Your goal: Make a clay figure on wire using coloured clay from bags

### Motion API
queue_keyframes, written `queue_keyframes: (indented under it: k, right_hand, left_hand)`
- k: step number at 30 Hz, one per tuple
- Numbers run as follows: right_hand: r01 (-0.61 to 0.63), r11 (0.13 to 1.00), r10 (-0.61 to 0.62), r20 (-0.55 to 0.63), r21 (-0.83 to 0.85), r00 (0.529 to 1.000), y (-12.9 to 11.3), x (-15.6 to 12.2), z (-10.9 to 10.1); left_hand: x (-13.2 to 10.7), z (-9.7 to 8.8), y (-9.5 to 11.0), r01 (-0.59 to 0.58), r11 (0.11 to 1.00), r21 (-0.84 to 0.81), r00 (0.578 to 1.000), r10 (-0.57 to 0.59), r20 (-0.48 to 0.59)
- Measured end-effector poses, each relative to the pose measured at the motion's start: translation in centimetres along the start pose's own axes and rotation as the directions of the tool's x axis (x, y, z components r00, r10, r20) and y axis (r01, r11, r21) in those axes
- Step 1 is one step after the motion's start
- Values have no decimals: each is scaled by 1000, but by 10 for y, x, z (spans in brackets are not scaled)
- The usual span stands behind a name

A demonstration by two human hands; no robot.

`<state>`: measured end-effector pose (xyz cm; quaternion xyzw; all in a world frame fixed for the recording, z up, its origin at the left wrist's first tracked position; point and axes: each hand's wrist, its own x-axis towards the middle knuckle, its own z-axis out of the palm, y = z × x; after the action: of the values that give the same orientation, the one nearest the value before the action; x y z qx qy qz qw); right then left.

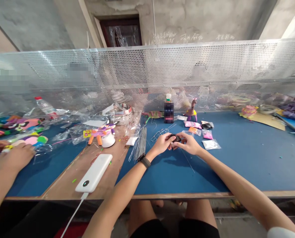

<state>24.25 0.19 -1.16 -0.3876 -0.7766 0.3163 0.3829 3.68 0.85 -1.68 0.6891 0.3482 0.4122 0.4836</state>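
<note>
Over the blue mat in the middle, my left hand (pixel 164 142) and my right hand (pixel 189 143) both have their fingers closed on a black lump of modelling clay (pixel 176 138). Thumbs press on it from either side, and its underside is hidden. A thin wire (pixel 187 161) slants down to the right just below my hands. Left of my left hand lies a bundle of straight metal wires (pixel 139 145), with bent wires (pixel 162 131) behind it. Small clay packets in pink (pixel 207 134), black (pixel 207 125), orange (pixel 195 131) and white (pixel 211 144) lie beyond my right hand.
A dark bottle (pixel 169 110) and a clay animal figure (pixel 192 110) stand at the back before a perforated metal screen (pixel 162 69). A white power bank (pixel 94 173), a purple-orange figure (pixel 101 133) and a co-worker's hands (pixel 14 157) are to the left. Cardboard (pixel 269 119) lies back right.
</note>
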Motion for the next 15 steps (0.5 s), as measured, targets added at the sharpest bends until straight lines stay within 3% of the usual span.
queue_keyframes:
  k: [7,15]
  right_hand:
    - [34,994,-44,-100,-102,994,9,7,-7]
    - [-99,991,68,-291,-93,954,33,17,-23]
  left_hand:
    - [-1,3,1,-66,994,83,997,68,-27]
    - [-4,7,3,-57,996,65,996,52,70]
